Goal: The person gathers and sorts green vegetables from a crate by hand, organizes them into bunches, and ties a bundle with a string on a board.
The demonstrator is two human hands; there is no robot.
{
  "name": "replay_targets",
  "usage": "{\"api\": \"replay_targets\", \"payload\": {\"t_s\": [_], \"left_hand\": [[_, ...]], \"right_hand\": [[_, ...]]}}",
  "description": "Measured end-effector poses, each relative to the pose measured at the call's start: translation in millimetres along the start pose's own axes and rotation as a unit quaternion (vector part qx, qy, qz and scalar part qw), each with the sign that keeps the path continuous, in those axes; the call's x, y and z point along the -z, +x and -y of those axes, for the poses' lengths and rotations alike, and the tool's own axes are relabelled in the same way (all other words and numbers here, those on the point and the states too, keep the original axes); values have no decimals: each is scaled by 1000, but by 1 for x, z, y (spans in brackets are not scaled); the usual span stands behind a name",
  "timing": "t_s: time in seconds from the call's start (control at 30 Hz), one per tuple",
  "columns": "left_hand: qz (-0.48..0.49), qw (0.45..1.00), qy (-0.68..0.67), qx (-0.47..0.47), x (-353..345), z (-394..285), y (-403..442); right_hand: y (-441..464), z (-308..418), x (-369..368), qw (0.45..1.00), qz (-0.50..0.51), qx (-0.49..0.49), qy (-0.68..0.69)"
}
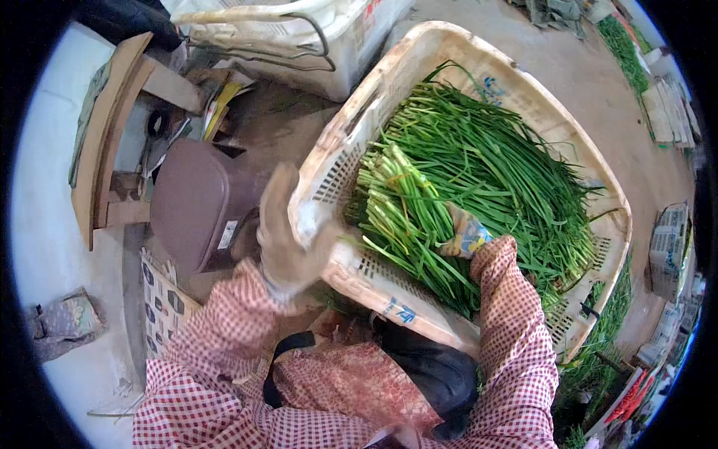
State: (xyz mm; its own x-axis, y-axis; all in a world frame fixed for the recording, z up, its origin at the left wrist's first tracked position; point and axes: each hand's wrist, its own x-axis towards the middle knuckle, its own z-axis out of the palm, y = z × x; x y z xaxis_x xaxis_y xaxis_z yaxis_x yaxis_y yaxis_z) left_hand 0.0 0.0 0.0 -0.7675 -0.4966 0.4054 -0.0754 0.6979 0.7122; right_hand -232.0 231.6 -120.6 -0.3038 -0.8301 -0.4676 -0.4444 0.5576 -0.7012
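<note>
A large off-white plastic basket [591, 161] holds many long green garlic chives [486, 142], their pale stem ends mostly toward the left. On top, at the near left, lies a separate bunch of garlic chives [400, 198]. My right hand [465, 233], in a blue and yellow patterned glove, is closed around this bunch; some fingers are hidden among the leaves. My left hand [288, 232], in a pale glove, is raised beside the basket's left rim. It is blurred by motion, with thumb and fingers apart and nothing visible in it.
A brown plastic bin [191, 202] stands left of my left hand. Another white basket [329, 45] with a metal handle is behind it. A wooden frame [112, 142] leans by the left wall. More greens [598, 382] lie on the floor at right, near stacked bundles [668, 251].
</note>
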Motion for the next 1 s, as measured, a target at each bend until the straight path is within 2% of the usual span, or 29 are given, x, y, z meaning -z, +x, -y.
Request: {"api": "replay_targets", "payload": {"t_s": [0.03, 0.07, 0.1, 0.13, 0.17, 0.2, 0.23, 0.3, 0.37, 0.4, 0.43, 0.5, 0.57, 0.6, 0.63, 0.7, 0.77, 0.83, 0.9, 0.97, 1.0], "left_hand": [[-24, 993, -118, 3, -5, -9, -11], [-58, 959, -234, 147, -8, -47, -9], [-74, 948, -274, 142, -43, -70, -5], [-73, 857, -414, 300, -49, -70, -4], [-73, 805, -421, 412, -58, -74, 3], [-83, 730, -431, 523, -67, -77, 10], [-106, 645, -437, 618, -77, -81, 17], [-67, 617, -487, 615, -122, -48, 9], [-23, 503, -619, 603, -175, -14, 9], [1, 504, -645, 575, -175, -36, 28], [26, 505, -671, 543, -170, -56, 48], [96, 532, -693, 477, -185, -34, 45], [153, 552, -677, 462, -170, -51, 55], [174, 576, -669, 437, -169, -49, 53], [176, 569, -675, 435, -169, -47, 51], [249, 553, -679, 414, -173, -47, 52], [264, 536, -699, 393, -179, -49, 54], [301, 567, -681, 353, -170, -60, 56], [311, 551, -689, 354, -172, -64, 54], [258, 648, -636, 331, -179, -65, 49], [243, 629, -648, 354, -180, -67, 46]], "right_hand": [[3, -3, -12, 997, -22, 11, 78], [5, -5, -21, 987, -41, 23, 155], [-30, -20, 22, 992, -51, 4, 116], [-32, -21, 27, 993, -68, 11, 100], [-30, -18, 25, 992, -84, 23, 96], [-40, 2, 31, 988, -86, 34, 124], [-42, -11, 24, 973, -113, 58, 191], [-39, -30, 16, 979, -132, 54, 143], [-48, -16, 16, 974, -136, 97, 154], [-54, -22, 9, 982, -138, 79, 106], [-69, 6, 11, 968, -175, 58, 168], [-70, -19, -5, 974, -213, 48, 62], [-102, 28, 35, 983, -182, 28, 12], [-115, 43, 49, 988, -141, -2, -68], [-124, 53, 61, 984, -97, -33, -149], [-143, 55, 87, 989, -72, -16, -131], [-157, 65, 112, 986, -134, 58, -83], [-148, 74, 127, 981, -182, 65, 27], [-117, 82, 125, 969, -200, 128, 73], [-94, 108, 110, 947, -190, 152, 211], [-90, 122, 107, 951, -208, 153, 169]]}}
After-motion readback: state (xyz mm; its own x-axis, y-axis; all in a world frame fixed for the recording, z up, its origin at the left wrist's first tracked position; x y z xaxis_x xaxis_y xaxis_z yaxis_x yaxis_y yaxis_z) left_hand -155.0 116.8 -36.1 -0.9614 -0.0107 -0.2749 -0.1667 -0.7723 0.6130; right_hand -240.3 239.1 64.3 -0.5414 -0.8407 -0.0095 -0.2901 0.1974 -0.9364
